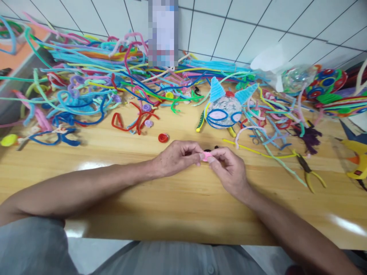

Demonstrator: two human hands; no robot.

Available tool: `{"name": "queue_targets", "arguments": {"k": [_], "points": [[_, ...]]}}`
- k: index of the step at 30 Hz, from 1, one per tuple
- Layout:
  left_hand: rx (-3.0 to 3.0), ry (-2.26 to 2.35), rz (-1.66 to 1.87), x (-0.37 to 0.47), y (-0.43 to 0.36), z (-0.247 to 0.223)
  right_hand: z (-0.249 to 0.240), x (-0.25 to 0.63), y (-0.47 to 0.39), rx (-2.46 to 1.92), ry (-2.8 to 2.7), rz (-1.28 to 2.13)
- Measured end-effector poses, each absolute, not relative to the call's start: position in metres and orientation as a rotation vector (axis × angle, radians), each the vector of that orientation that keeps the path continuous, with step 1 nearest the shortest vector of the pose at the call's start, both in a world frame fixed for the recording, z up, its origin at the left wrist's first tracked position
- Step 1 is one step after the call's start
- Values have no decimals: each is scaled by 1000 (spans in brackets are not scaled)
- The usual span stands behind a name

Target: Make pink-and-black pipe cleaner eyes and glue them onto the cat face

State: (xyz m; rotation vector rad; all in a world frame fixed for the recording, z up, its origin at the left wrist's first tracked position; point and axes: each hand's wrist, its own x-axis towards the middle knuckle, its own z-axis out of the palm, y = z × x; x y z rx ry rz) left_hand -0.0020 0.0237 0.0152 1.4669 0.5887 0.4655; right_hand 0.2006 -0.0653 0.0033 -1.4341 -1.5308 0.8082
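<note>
A small pink piece (206,156) is pinched between the fingertips of both hands, above the wooden table (172,206). My left hand (179,157) holds its left side and my right hand (229,166) its right side. Something small and black (216,147) shows just behind the fingers, partly hidden. Beyond the hands stands a ball-shaped figure (225,109) with blue pointed ears, blue-outlined eyes and yellow feet. A red coil (163,137) lies on the table beyond my left hand.
Heaps of coloured pipe cleaners (83,91) spread along the back and left. Yellow-handled pliers (311,173) lie at the right, near a yellow tool (355,156). A grey-walled bin (25,80) is at the left edge. Buttons and a red-orange twisted piece (140,120) lie left of centre.
</note>
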Motion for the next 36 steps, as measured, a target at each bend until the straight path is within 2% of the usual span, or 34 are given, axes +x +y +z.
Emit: {"name": "queue_targets", "arguments": {"k": [36], "points": [[1471, 599, 447, -2, 24, 15, 2, 201, -65, -1437, -1532, 815]]}}
